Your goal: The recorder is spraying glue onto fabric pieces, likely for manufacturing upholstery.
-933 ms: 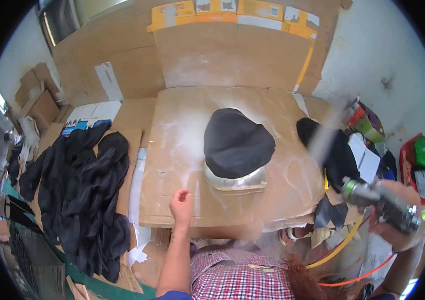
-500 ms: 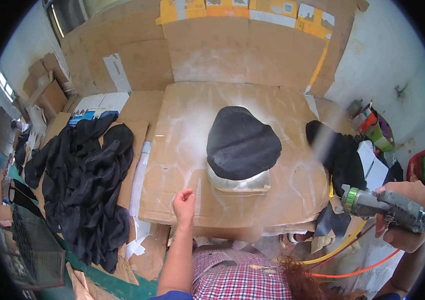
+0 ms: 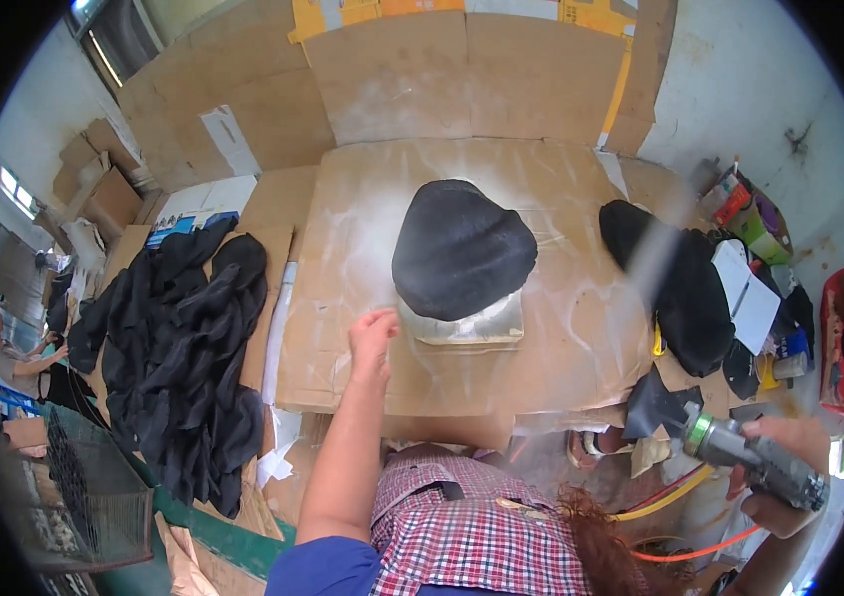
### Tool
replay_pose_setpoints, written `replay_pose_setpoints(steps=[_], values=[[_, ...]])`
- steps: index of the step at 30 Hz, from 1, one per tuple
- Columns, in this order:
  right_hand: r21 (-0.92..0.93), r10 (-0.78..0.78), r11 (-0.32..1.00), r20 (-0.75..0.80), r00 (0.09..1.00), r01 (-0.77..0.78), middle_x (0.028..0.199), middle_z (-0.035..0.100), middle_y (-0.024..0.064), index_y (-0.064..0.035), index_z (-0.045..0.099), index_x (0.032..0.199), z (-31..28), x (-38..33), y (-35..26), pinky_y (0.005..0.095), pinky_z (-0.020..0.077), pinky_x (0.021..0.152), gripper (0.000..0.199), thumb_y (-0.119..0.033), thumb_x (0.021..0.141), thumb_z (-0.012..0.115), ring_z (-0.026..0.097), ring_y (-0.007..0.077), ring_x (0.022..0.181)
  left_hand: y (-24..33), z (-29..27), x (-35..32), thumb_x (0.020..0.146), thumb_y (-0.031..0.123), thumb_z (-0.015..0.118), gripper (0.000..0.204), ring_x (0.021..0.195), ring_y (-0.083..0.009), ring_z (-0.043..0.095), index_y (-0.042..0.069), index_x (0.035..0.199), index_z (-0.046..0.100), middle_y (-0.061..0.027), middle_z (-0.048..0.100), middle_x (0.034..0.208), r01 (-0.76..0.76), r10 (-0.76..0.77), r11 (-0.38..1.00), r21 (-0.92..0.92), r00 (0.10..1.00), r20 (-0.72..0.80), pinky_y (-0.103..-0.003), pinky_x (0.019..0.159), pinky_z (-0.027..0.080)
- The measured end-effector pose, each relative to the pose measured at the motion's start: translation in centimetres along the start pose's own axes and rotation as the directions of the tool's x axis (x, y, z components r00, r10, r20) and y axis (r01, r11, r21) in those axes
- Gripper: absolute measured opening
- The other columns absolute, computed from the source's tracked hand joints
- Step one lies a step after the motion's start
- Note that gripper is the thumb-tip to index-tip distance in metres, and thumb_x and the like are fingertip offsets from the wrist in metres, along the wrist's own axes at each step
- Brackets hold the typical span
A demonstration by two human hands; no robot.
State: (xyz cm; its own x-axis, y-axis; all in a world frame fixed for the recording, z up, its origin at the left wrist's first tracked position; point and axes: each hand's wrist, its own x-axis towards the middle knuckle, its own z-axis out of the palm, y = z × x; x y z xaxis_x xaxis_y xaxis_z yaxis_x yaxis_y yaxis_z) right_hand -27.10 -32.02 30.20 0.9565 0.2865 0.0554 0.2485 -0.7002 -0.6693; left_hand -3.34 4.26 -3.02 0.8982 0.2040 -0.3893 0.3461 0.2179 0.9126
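A rounded black fabric piece (image 3: 462, 248) lies over a pale, shiny block-like stand (image 3: 469, 331) on the cardboard-covered table (image 3: 581, 348). My left hand (image 3: 372, 338) hovers near the stand's left side, fingers curled closed with nothing visible in them. At the lower right, my right hand (image 3: 787, 442) grips a grey spray gun (image 3: 755, 462) with a green ring near its front. The gun is apart from the black piece. A whitish haze surrounds the piece and lightens the cardboard beside it.
A heap of black fabric pieces (image 3: 184, 368) lies at left, another black pile (image 3: 685, 298) at right. Cardboard panels (image 3: 397, 89) stand behind the table. Yellow and orange hoses (image 3: 680, 556) run low on the right. Another person (image 3: 20, 353) is at far left.
My left hand has risen toward the stand. The gun in my right hand is slightly lower and further left. The whole view has shifted, and the black piece sits higher in it.
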Motion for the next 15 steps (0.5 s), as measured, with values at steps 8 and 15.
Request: replay_pose_setpoints(steps=[8,15], values=[[0.427,0.314,0.882,-0.217,0.924,-0.2,0.096,0.061,0.0158,0.0043,0.048,0.115,1.4,-4.8,5.9,0.0271,0.0506,0.056,0.058,0.0,0.062,0.071,0.061,0.0173,0.065,0.3,5.8,0.5,0.074,0.016,0.069,0.019,0.069,-0.0144,0.058,0.001,0.082,0.062,-0.0063,0.061,0.078,0.13,-0.138,0.987,-0.093,0.987,-0.082,-0.026,0.054,0.045],[0.662,0.202,0.749,-0.201,0.959,-0.019,0.083,0.062,0.0083,0.0032,0.048,0.12,5.4,-1.0,8.0,0.0255,0.049,0.068,0.054,-0.002,0.069,0.065,0.059,0.0129,0.073,2.4,5.3,-2.5,0.073,0.018,0.065,0.013,0.065,-0.0157,0.055,0.014,0.08,0.055,-0.0005,0.055,0.071,-0.019,-0.016,0.909,-0.417,0.997,-0.081,-0.036,0.062,0.043]])
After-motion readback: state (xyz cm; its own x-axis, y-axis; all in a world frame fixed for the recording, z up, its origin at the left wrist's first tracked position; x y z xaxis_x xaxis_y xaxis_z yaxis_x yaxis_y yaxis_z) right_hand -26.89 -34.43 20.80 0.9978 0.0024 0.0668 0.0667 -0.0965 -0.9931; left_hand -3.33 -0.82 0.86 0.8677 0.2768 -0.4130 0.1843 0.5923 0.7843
